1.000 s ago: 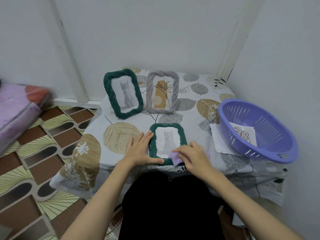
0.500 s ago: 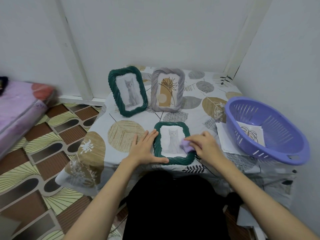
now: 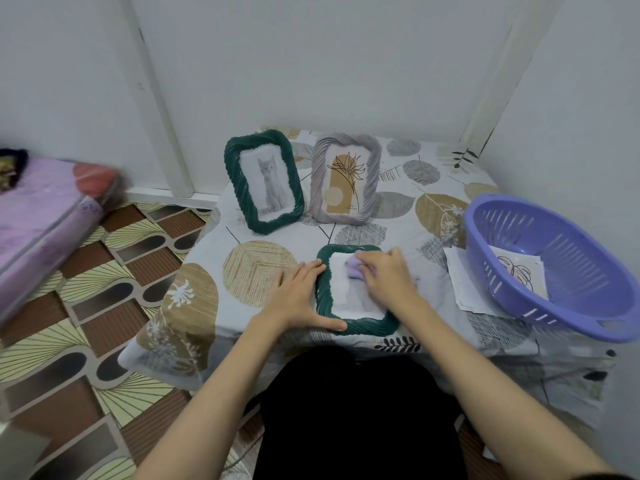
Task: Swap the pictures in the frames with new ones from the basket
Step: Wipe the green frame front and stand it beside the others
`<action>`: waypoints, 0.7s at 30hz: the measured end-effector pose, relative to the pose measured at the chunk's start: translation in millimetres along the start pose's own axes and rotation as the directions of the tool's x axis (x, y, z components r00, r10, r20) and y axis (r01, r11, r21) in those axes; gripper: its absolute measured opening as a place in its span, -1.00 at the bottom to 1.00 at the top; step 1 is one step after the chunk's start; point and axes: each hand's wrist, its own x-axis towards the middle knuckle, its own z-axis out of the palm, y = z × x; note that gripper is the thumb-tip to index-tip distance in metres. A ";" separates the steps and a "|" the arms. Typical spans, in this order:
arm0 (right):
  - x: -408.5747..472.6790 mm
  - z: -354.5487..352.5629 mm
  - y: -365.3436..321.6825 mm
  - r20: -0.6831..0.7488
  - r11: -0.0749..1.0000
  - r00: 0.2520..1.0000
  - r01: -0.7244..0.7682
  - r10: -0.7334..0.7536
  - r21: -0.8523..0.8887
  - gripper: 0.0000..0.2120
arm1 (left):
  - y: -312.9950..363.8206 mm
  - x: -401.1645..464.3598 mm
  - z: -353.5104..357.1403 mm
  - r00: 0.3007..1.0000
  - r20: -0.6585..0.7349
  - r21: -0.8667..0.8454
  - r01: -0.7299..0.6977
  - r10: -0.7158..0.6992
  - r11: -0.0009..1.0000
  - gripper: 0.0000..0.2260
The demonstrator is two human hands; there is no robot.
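Observation:
A dark green frame (image 3: 360, 325) with a cat picture lies flat near the table's front edge. My left hand (image 3: 296, 294) rests flat against its left side, thumb along the bottom edge. My right hand (image 3: 386, 275) presses a small lilac cloth (image 3: 354, 270) on the upper part of the glass. Behind stand a second green frame (image 3: 264, 181) with a cat picture and a grey frame (image 3: 344, 180) with a plant print. A purple basket (image 3: 557, 271) at the right holds a leaf picture (image 3: 519, 273).
Loose white sheets (image 3: 460, 285) lie under the basket's left edge. The low table (image 3: 256, 271) wears a leaf-patterned cloth and sits in a corner between white walls. A pink mattress (image 3: 45, 216) lies on the patterned floor at the left.
My right hand with the cloth has moved from the frame's lower right corner up to the top of the glass. My left hand has stayed on the frame's left side.

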 end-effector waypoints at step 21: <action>9.2 13.7 -10.6 -0.067 0.993 0.998 -0.009 0.001 -0.118 -0.78 | -8.2 5.0 7.7 0.992 -0.110 0.042 -0.062 0.066 0.997 0.19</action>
